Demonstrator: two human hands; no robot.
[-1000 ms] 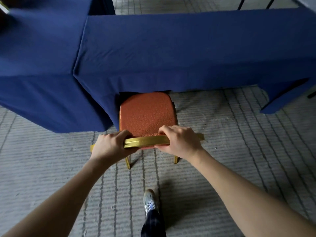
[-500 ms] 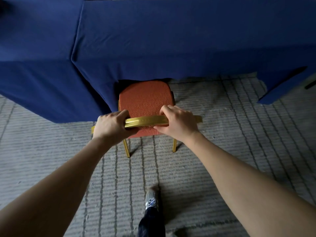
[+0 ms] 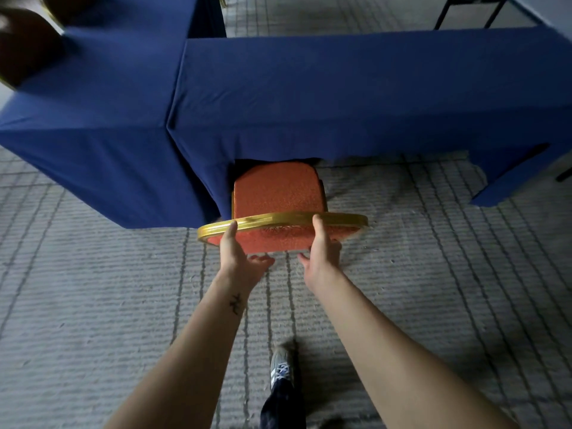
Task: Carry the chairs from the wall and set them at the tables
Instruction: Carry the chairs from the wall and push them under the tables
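Note:
A chair (image 3: 278, 193) with an orange-red cushion and a gold frame stands on the carpet, and the front of its seat is tucked under the blue-draped table (image 3: 356, 97). Its gold top rail (image 3: 278, 218) faces me. My left hand (image 3: 240, 255) reaches out with straight fingers whose tips touch the rail left of its middle. My right hand (image 3: 322, 252) does the same right of the middle. Both thumbs point inward, below the backrest, and neither hand is wrapped round the rail. The chair's legs are hidden.
A second blue-draped table (image 3: 93, 119) adjoins on the left, with a dark rounded object (image 3: 24, 41) at its far corner. Black table legs (image 3: 464, 10) stand at the top right. Grey striped carpet (image 3: 433, 274) surrounds me. My shoe (image 3: 280, 370) is below.
Both hands have let go of the gold rail and opened, and now only their fingertips touch it. The chair stays tucked under the table. My view has risen and pulled back.

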